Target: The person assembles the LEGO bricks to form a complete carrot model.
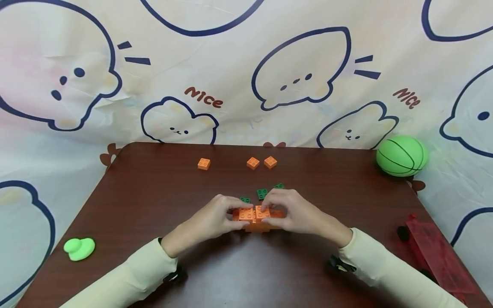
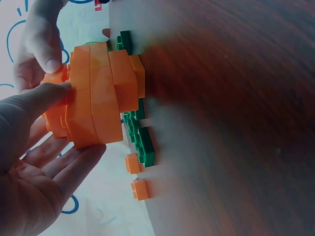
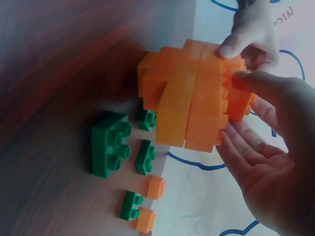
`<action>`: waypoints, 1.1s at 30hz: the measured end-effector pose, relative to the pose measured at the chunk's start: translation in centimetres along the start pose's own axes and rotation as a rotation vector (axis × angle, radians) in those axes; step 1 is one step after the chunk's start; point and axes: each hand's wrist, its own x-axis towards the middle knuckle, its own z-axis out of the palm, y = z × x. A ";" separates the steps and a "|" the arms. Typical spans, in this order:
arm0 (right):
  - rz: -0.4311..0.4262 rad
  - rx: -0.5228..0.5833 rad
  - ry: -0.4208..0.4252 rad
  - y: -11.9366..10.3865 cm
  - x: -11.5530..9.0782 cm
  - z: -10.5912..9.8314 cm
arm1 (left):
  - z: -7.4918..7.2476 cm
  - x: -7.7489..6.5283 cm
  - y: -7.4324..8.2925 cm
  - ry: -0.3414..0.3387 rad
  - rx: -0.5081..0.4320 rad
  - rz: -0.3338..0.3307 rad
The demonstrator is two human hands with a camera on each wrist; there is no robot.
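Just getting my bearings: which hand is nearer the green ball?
Right. The right hand holds the right side of the orange brick stack, with the green ball ahead and to its right; the left hand holds the stack's left side, farther away.

Green ball (image 1: 402,156), red object (image 1: 439,252) right; lime toy (image 1: 79,248) left.

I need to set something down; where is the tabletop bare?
Bare: between the sleeves; between the light-green toy and leftmost orange brick; between the right hand and basketball. Crowded: where left hand and right hand grip the orange brick build, green bricks beyond.
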 end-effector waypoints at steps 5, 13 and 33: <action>-0.030 -0.035 -0.022 0.3 0.2 0.1 | 0.0 0.0 0.2 0.003 0.000 0.007; -0.072 -0.043 -0.104 0.4 0.5 0.0 | 0.0 0.1 0.1 0.012 0.026 0.001; -0.013 -0.092 -0.179 -0.4 0.9 -0.4 | 0.1 0.1 -0.1 0.009 -0.016 -0.003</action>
